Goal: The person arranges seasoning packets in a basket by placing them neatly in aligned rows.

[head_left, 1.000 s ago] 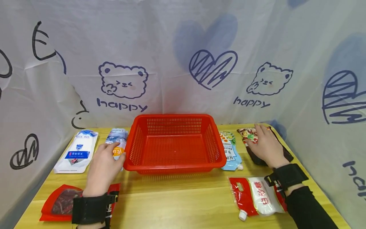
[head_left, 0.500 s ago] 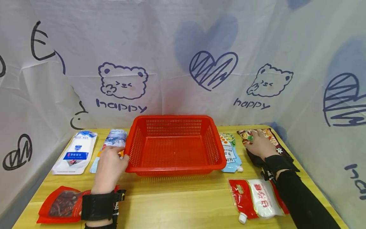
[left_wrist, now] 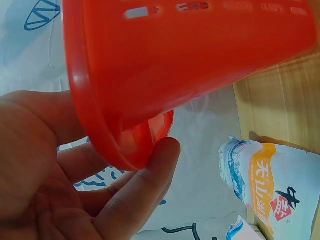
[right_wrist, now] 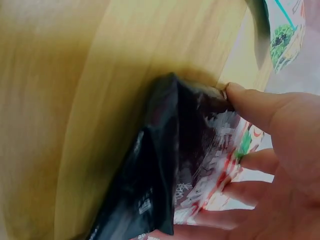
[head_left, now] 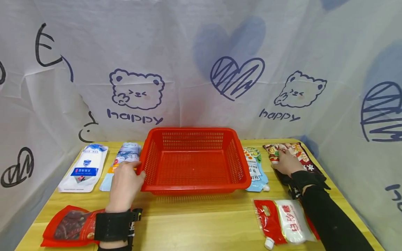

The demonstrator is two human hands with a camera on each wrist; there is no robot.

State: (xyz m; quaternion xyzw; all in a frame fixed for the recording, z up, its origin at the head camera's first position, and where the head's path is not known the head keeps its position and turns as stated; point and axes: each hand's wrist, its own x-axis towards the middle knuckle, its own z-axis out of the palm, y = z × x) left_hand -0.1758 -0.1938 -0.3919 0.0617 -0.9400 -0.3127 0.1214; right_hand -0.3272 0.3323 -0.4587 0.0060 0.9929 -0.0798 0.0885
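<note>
At the left rim of a red plastic basket, my left hand holds on with thumb and fingers around the edge. In the left wrist view, the thumb lies near the rim's corner and the other fingers pass behind it. My right hand grips a dark food bag with a colourful printed top, on the right of the table. The right wrist view has the thumb at one edge of the bag and the fingers spread across its printed face. The bag's dark end bulges upward.
Left of the basket lie a blue-and-white salt pouch and a white pouch. A red bag is at front left. On the right are a light-blue spouted pouch and a red-and-white sugar pouch. Fabric walls enclose the wooden table.
My left hand has moved right from over the salt pouch to the basket's rim and taken hold. My right hand has settled lower onto the dark bag, fingers closing on it.
</note>
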